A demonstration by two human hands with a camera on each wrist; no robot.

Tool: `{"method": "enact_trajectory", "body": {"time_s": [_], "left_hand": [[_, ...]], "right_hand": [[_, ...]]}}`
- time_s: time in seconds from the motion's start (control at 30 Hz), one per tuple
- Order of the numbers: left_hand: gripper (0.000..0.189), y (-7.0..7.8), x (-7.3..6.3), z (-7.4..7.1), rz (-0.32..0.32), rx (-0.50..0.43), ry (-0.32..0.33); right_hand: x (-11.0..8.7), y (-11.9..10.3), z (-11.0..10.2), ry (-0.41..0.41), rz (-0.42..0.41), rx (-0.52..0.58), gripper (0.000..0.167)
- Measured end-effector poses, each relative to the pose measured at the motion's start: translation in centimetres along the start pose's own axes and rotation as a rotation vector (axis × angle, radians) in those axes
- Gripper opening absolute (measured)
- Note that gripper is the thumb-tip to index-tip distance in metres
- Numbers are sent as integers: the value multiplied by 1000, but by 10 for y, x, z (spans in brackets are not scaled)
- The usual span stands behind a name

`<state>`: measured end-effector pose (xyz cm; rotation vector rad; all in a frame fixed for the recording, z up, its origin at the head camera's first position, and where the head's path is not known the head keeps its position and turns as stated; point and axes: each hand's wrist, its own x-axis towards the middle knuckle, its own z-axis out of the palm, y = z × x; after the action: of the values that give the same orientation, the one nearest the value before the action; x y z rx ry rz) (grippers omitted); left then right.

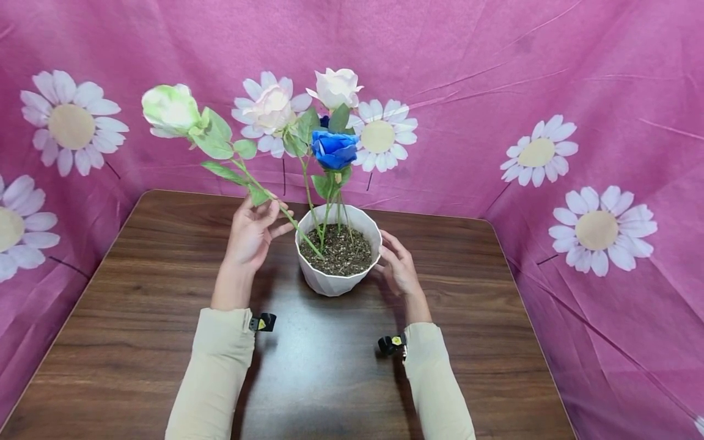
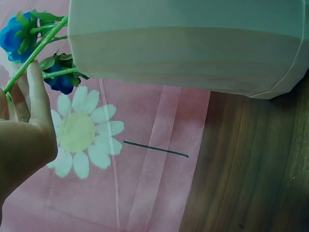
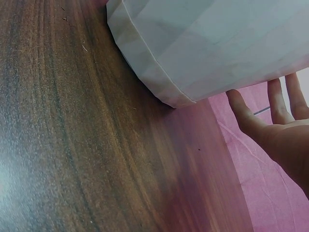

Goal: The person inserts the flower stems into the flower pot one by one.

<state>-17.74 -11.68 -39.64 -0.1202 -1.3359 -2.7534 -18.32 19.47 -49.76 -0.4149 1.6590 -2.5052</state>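
My left hand pinches the green stem of a white-and-green artificial rose, which leans far to the left. The stem's lower end stands in the dark soil of a white faceted pot. In the left wrist view the fingers lie along the stem, beside the pot's wall. My right hand rests its extended fingertips against the pot's right side. In the right wrist view these fingers touch the pot's wall. A blue rose, a pale pink rose and a white rose rise from the pot.
A second, darker blue bloom is mostly hidden behind the front roses. The pot stands toward the back of a brown wooden table. A pink cloth printed with large daisies hangs around the table's back and sides.
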Motion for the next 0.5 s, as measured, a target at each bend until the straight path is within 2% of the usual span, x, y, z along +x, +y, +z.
{"method": "enact_trajectory", "body": {"time_s": [0.17, 0.33, 0.5], "left_hand": [[17, -4, 0, 5, 4, 89, -4], [21, -8, -1, 8, 27, 164, -21], [21, -10, -1, 15, 47, 241, -40]], "right_hand": [[1, 3, -3, -5, 1, 0, 42], [4, 14, -17, -11, 18, 6, 43], [5, 18, -20, 20, 45, -1, 40]]}}
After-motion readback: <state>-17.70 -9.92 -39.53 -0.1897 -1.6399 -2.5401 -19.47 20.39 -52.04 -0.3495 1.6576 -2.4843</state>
